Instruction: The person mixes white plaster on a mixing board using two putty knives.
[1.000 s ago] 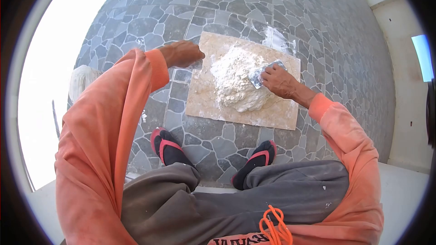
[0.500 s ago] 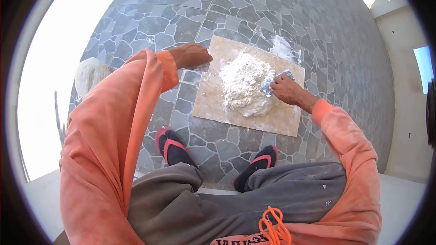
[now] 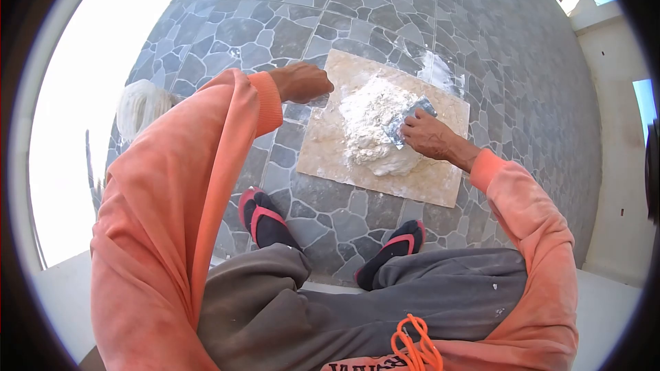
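Note:
My right hand (image 3: 430, 136) is closed on a flat blue-grey scraper (image 3: 421, 105) smeared with white. The blade presses into the right side of a heap of white, lumpy plaster-like material (image 3: 375, 120). Beneath the heap lies a square beige board (image 3: 320, 144), dusted white. My left hand (image 3: 304, 83) is curled into a fist at the board's upper left corner; what lies inside its fingers, if anything, is hidden.
Grey stone-patterned tiles (image 3: 302, 206) surround the board. A white smear (image 3: 438, 70) marks the floor past its far edge. My feet in red-strapped flip-flops (image 3: 265, 216) stand just before the board. At far left is a whitish translucent bundle (image 3: 141, 108); a wall (image 3: 622, 165) rises at right.
The scraper in my right hand has shifted slightly left and toward the middle of the heap. My left hand stays near the board's corner. The whole view has moved a little.

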The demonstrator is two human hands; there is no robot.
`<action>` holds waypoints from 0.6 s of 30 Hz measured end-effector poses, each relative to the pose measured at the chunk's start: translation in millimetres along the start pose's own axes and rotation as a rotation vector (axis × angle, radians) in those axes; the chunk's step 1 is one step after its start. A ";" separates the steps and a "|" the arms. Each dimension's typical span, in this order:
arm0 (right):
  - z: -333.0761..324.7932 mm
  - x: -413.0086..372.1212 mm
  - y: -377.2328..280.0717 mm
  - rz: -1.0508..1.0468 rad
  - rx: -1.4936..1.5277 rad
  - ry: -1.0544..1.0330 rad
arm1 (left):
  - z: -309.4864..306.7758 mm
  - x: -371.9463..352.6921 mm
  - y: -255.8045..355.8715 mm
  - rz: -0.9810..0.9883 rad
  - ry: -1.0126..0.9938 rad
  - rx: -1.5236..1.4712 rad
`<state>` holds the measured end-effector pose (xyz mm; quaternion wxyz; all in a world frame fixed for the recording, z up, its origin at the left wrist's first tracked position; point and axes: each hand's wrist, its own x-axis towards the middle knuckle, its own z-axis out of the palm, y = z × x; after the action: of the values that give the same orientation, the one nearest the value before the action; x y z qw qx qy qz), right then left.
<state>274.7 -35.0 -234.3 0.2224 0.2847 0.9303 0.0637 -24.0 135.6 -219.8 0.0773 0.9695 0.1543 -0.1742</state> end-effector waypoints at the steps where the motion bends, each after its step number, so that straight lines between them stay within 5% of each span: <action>1: 6.3 -5.4 0.5 -0.002 -0.008 0.012 | -2.0 -0.1 1.1 -0.002 -0.005 0.005; 9: -3.9 -17.2 20.6 0.040 0.029 -0.072 | 1.8 -2.6 -2.2 0.052 0.079 0.020; 15: -16.8 9.5 41.5 0.176 -0.025 0.163 | 2.4 -2.5 -1.2 -0.017 -0.043 0.032; 18: 8.6 15.8 32.6 0.129 0.028 -0.041 | 5.6 0.7 5.4 -0.001 -0.027 0.019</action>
<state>283.2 0.7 -240.0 0.2328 0.3485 0.9060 0.0592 -23.3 129.6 -224.8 0.0700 0.9676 0.1521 -0.1888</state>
